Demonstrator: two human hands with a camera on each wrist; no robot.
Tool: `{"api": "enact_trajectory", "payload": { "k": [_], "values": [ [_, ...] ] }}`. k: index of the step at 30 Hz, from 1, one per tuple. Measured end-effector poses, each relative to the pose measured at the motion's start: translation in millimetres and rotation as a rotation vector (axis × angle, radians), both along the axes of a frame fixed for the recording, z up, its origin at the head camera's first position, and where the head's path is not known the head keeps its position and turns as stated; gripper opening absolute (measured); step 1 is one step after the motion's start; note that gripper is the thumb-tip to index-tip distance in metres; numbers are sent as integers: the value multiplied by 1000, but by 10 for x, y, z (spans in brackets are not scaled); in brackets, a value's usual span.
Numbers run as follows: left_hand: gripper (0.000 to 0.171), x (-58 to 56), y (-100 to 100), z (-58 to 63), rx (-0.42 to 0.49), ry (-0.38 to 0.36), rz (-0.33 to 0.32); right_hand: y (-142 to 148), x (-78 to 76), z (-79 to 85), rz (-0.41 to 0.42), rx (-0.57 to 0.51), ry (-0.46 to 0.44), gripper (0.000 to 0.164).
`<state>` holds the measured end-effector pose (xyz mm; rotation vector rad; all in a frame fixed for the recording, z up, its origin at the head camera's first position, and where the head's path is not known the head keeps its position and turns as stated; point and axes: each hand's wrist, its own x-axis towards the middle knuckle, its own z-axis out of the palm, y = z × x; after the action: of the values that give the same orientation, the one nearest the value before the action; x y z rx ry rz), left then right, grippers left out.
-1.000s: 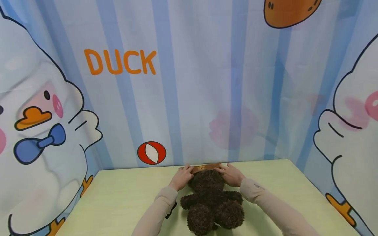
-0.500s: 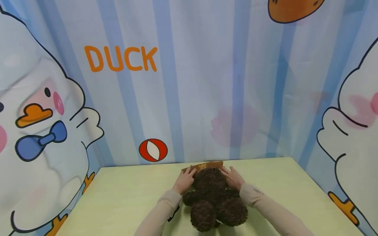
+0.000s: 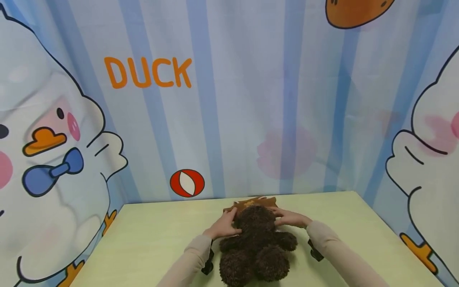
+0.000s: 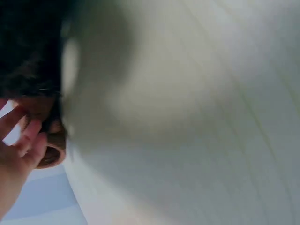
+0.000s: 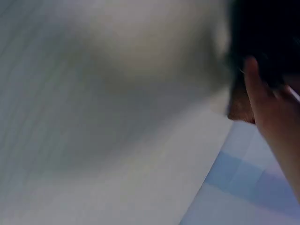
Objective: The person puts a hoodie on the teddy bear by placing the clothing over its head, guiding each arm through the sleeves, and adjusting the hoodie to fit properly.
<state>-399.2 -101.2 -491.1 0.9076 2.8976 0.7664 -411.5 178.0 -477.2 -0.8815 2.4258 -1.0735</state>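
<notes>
A dark brown, curly-furred plush toy [image 3: 256, 239] lies on the table, its head away from me and its two round feet towards me. Behind its head is a brown cloth piece with a gold marking [image 3: 249, 203]; what kind of piece it is I cannot tell. My left hand [image 3: 222, 226] grips the left side of the head, thumb on the fur and fingertips by the cloth. On the opposite side my right hand [image 3: 291, 218] holds the head with thumb and fingers apart. The left wrist view shows fingers [image 4: 32, 140] against the brown cloth's curled edge [image 4: 54, 152].
The pale yellow-green table [image 3: 161, 239] reaches back to a blue-striped curtain [image 3: 244, 99] printed with ducks and a red ball [image 3: 187, 183]. Dark wrist straps [image 3: 315, 252] hang under the beige sleeves [image 3: 340, 255].
The plush toy has shifted slightly left and towards me. Both hands have moved from the cloth's ends onto the sides of the head, and the cloth now looks more crumpled.
</notes>
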Motion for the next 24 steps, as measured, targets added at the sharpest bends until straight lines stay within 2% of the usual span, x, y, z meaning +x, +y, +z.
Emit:
{"api": "enact_trajectory", "payload": {
  "k": [2,3,6,10,12,16,18,20,24],
  "values": [
    [75,21,19,56,98,-85,-29,55,-9,45,-13,-60,-98,65],
    [77,24,33,70,131,-100,-45,73,-18,45,-28,-86,-104,65],
    [83,26,78,62,187,-97,-57,67,-32,-6,-99,-122,22,63],
    [74,29,144,-4,270,-119,7,16,-11,-100,-160,-189,113,53],
    [68,41,181,-4,327,-165,39,26,4,-125,-148,-209,103,59],
    [54,65,261,63,389,-254,85,99,30,-151,-124,-160,35,75],
    [42,65,299,85,389,-241,86,113,34,-165,-120,-149,29,73],
    [35,67,335,87,373,-185,73,87,40,-183,-128,-171,49,62],
    [41,90,391,76,319,20,46,-11,59,-179,-149,-243,114,37]
  ]
}}
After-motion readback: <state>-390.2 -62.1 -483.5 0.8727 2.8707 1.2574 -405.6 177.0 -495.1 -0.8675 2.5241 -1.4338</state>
